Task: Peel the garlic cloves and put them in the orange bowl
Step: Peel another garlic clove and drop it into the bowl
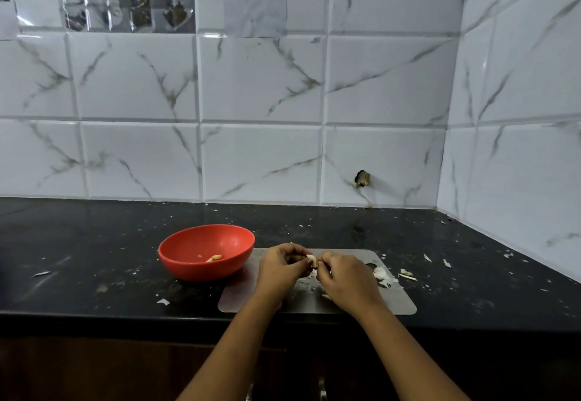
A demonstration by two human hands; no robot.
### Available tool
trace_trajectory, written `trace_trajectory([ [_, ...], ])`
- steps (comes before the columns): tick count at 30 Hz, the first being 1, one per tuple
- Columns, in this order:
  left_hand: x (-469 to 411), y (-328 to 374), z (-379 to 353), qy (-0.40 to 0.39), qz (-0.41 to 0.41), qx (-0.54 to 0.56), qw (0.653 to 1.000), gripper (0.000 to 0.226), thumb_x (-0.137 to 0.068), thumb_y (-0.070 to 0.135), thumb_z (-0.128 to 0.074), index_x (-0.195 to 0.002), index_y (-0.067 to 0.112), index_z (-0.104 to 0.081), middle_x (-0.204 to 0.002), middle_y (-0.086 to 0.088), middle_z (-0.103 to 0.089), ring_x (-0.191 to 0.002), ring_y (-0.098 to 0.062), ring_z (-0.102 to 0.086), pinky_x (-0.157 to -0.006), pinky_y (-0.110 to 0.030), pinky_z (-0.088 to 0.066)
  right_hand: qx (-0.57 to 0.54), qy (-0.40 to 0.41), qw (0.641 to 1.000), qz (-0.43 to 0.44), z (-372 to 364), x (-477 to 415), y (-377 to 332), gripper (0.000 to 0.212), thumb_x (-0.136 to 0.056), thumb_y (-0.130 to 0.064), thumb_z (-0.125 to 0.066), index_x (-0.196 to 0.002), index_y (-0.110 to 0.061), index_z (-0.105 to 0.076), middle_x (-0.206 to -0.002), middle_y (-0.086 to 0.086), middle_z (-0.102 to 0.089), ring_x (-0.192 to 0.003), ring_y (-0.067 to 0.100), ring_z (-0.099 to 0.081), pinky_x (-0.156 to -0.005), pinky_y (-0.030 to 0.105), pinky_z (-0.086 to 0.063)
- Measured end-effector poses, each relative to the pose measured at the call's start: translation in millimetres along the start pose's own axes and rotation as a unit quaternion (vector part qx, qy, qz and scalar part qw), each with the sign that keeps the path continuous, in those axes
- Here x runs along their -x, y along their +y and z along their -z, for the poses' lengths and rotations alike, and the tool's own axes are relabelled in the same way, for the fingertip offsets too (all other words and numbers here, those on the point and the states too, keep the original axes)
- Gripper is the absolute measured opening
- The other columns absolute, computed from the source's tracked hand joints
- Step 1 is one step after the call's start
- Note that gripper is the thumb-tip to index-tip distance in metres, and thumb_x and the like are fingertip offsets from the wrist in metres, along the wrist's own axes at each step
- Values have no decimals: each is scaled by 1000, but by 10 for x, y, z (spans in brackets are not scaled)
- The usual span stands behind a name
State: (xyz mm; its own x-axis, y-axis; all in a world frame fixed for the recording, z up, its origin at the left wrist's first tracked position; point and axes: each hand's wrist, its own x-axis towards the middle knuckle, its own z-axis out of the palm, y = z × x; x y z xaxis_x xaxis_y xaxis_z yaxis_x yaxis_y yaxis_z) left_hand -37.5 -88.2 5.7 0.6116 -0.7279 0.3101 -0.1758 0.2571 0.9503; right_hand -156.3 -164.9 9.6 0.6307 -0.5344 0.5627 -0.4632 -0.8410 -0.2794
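The single view comes from a camera on the person's head, at the front edge of a black counter (94,259). It faces the tiled wall (261,86) squarely and tilts only slightly down, so the wall fills the upper half. The wide lens bows the tile lines near the edges. Both forearms enter from the bottom. The left hand (279,270) and right hand (345,278) sit close, low and central, pinching a garlic clove (312,259).

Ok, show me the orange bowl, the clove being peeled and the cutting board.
orange bowl (201,270), head view, front outer wall.
clove being peeled (312,259), head view, its exposed white tip.
cutting board (399,301), head view, bare near right corner.
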Motion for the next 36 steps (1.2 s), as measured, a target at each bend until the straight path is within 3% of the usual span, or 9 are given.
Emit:
trace_trajectory([
  [8, -10, 3, 3, 8, -5, 15, 1000, 22, -79, -10, -61, -88, 8, -68, -74, -18, -70, -67, -22, -67, -70, -32, -58, -1, 8, 1000, 3, 53, 23, -34, 23, -95, -35, -46, -90, -21, -64, -79, 1, -68, -76, 19, -61, -59, 30, -34],
  [12, 10, 22, -11, -14, 7, 18, 1000, 20, -82, -10, -59, -83, 7, -70, -72, -10, -71, -66, -17, -67, -62, -23, -54, -4, 15, 1000, 6, 48, 30, -44, 25, -95, -37, -46, -101, -25, -67, -82, -3, -70, -76, 15, -62, -61, 28, -40],
  [17, 48, 75, -30, -61, 15, 35, 997, 12, -74, 3, -69, -84, 9, -72, -71, -6, -72, -65, -11, -67, -63, -21, -54, -28, 30, 999, 8, 52, 28, -35, 24, -96, -34, -47, -111, -26, -65, -89, -3, -71, -80, 14, -63, -65, 28, -45],
  [22, 18, 58, -19, -37, 30, 40, 998, 13, -86, -5, -61, -87, 5, -69, -76, -12, -70, -58, -12, -65, -59, -20, -55, -19, 38, 999, -26, 34, 15, -30, 21, -96, -33, -46, -91, -20, -62, -76, -2, -65, -68, 16, -57, -56, 28, -37],
  [28, 26, 81, -15, 2, 37, 72, 997, 12, -86, -6, -59, -89, 3, -67, -71, -8, -70, -54, -13, -61, -56, -20, -56, 10, 42, 994, -101, 15, 0, -4, 28, -96, -30, -44, -79, -17, -61, -74, -2, -62, -66, 13, -54, -58, 27, -41],
  [32, 8, 64, 0, 29, 37, 60, 997, 13, -84, -7, -62, -85, 5, -68, -72, -10, -70, -55, -13, -62, -55, -19, -54, 36, 38, 993, -105, -15, -14, 2, 25, -95, -30, -46, -87, -19, -67, -82, -3, -68, -74, 14, -61, -65, 29, -51],
  [36, 7, 62, 7, 53, 40, 59, 996, 12, -83, -9, -63, -84, 2, -68, -70, -11, -68, -50, -10, -61, -54, -19, -54, 30, 37, 996, -81, -15, -19, 13, 18, -95, -23, -50, -103, -23, -66, -99, -5, -69, -87, 11, -62, -69, 21, -47],
])
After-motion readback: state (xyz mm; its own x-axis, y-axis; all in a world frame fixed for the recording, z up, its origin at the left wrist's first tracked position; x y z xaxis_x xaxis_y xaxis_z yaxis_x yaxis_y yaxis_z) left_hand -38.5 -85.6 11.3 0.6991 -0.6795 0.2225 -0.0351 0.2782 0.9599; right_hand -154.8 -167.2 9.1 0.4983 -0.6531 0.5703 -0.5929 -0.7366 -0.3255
